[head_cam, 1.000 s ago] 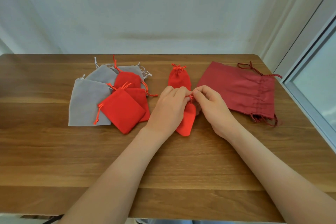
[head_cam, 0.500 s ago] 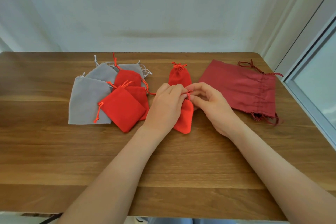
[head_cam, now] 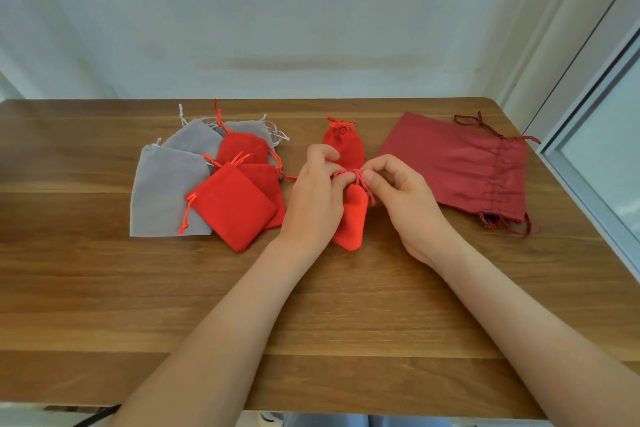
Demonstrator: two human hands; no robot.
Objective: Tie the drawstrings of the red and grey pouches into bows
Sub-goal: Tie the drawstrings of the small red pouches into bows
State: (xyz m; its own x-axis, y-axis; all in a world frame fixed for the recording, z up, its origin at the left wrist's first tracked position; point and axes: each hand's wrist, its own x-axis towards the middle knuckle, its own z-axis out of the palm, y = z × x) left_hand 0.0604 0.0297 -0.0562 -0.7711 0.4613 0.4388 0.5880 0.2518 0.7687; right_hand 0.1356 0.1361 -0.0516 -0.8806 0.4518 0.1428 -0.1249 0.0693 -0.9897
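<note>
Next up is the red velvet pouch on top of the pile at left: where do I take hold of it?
Pinch the red velvet pouch by its near corner, coming from the front: it lies diamond-wise on top, that corner resting on the wooden table, nothing overlapping it.

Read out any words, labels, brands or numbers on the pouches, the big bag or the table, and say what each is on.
None: no text shows anywhere.
The small bright red fabric pouches, the grey fabric pouches, the large dark red drawstring bag and the brown wooden table are plain, with no tag or print in view.
So is the red drawstring that the left hand and right hand pinch.
</note>
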